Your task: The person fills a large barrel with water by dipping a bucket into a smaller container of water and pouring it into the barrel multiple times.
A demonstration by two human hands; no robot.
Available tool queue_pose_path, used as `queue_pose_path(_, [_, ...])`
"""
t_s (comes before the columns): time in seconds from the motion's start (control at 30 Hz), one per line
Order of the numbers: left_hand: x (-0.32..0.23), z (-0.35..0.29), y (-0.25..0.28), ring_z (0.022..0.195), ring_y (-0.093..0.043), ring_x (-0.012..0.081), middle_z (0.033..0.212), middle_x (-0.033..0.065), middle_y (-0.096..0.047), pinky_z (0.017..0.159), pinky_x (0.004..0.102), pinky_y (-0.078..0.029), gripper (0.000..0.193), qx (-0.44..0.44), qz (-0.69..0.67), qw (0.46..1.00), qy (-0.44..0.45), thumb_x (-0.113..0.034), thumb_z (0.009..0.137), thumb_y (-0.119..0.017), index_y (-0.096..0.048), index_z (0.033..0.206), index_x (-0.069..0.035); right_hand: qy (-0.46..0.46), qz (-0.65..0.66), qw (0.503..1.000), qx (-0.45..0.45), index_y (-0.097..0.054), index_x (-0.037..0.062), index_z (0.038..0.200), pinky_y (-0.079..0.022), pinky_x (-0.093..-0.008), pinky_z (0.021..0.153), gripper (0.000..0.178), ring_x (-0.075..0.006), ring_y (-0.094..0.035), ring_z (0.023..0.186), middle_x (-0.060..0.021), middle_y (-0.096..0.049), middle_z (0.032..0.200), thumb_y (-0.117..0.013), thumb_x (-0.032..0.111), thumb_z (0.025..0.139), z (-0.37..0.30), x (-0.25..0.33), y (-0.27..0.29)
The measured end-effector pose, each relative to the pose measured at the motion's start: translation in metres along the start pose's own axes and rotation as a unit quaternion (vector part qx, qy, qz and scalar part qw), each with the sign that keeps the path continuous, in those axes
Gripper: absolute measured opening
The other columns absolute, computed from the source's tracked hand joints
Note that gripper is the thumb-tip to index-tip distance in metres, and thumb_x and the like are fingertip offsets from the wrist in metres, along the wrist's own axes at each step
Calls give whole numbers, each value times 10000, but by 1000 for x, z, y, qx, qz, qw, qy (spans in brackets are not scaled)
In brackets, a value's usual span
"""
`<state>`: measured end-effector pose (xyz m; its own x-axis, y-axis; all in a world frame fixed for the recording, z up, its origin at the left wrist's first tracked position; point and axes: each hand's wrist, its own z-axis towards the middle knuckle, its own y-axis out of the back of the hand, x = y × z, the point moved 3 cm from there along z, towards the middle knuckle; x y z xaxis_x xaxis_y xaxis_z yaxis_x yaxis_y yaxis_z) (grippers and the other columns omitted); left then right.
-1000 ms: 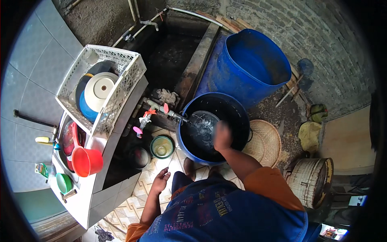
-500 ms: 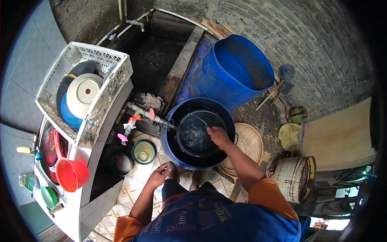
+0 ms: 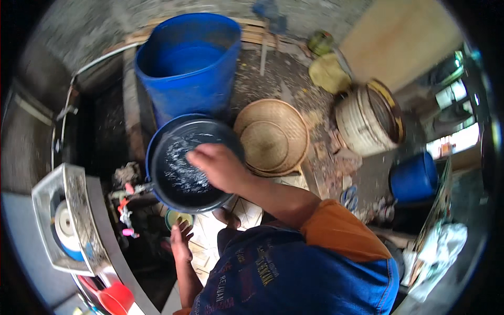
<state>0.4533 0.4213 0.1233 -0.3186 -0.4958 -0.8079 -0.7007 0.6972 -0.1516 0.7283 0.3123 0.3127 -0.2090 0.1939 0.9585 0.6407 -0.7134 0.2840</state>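
Observation:
A round black bucket (image 3: 173,157) with rippling, glinting water in it is up over the mouth of a blue drum (image 3: 153,137). My right hand (image 3: 218,165) is closed above the bucket's middle, apparently on its thin handle, which the hand and blur mostly hide. Lower down, my left hand (image 3: 181,242) hangs free with its fingers apart, holding nothing. Just beyond its fingertips a green-rimmed basin (image 3: 172,216) rests on the tiled floor, partly covered by the bucket.
A taller blue barrel (image 3: 194,94) stands behind. Woven baskets (image 3: 296,126) lie to the right, near a whitish drum (image 3: 362,123). On the left are taps (image 3: 125,210), a white dish crate (image 3: 73,210) and a red dipper (image 3: 118,298). Another blue container (image 3: 415,177) sits far right.
My right hand has raised the black bucket from inside the blue drum. My left hand's fingers have spread. The view has turned right, shifting the surroundings leftward.

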Motion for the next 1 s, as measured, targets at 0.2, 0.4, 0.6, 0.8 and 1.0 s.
queue_pose_path(0.2, [-65, -41, -73, 869, -501, 145, 964, -25, -527, 747, 340, -379, 494, -33, -80, 992, -92, -574, 945, -350, -496, 1151, -149, 67, 100, 992, -41, -556, -16, 716, -439, -445, 594, 320, -360, -593, 642, -205, -570, 657, -548, 264, 871, -43, 36, 58])
queue_pose_path(0.4, [-81, -74, -118, 1213, -454, 232, 1307, 91, -494, 1009, 402, -343, 560, -9, -63, 983, -171, -529, 964, -334, -454, 1285, -86, 37, 157, 986, 30, -580, -6, 721, -465, -468, 655, 311, -370, -620, 686, -199, -602, 673, -526, 267, 859, -77, 50, 106])
queue_pose_path(0.6, [-61, -81, -185, 1070, -529, 185, 1121, 42, -592, 930, 355, -386, 359, 69, -68, 991, -89, -433, 969, -419, -551, 1065, -113, 47, 83, 994, -59, -549, -2, 676, -456, -460, 604, 327, -373, -612, 654, -207, -584, 643, -549, 267, 862, -116, 27, 168])
queue_pose_path(0.8, [-50, -51, -262, 647, -517, 78, 778, -4, -569, 576, 238, -442, 99, 160, -64, 983, -55, -193, 936, -541, -527, 917, -97, 48, -90, 987, -121, -541, -7, 705, -426, -451, 586, 338, -387, -585, 684, -220, -559, 671, -518, 270, 899, -149, 12, 240])
queue_pose_path(1.0, [-44, -17, -330, 602, -579, 110, 697, 33, -596, 566, 231, -474, 44, 278, -50, 959, 8, -69, 890, -544, -536, 933, -66, -44, -91, 968, -230, -582, -17, 746, -419, -418, 593, 375, -357, -574, 646, -206, -555, 666, -515, 311, 915, -171, -4, 309])
